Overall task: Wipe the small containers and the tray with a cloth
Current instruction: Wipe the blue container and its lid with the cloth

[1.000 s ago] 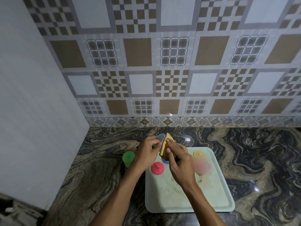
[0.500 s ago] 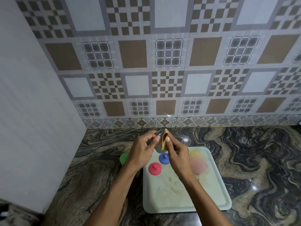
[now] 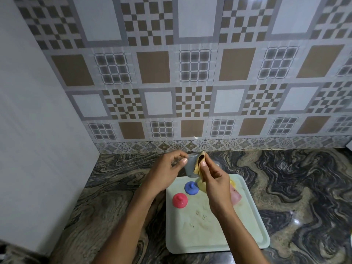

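Observation:
A pale green tray (image 3: 213, 242) lies on the marble counter. On its far part stand a red container (image 3: 179, 200) and a blue container (image 3: 191, 188). A yellow one (image 3: 202, 184) and a pink one (image 3: 235, 197) are partly hidden behind my right hand. My left hand (image 3: 163, 174) holds a small grey container (image 3: 190, 166) above the tray's far edge. My right hand (image 3: 215, 181) pinches a folded yellow cloth (image 3: 200, 164) and presses it against the grey container.
The dark marble counter (image 3: 297, 187) runs to a patterned tile wall (image 3: 190, 82) behind and a plain white wall (image 3: 38, 130) on the left. A sliver of a green container (image 3: 140, 185) shows beside my left wrist, off the tray.
Both hands rose slightly with the grey container and cloth. The cloth has folded over the container's side, and the blue container has come out from behind my hands. The green container is now almost hidden.

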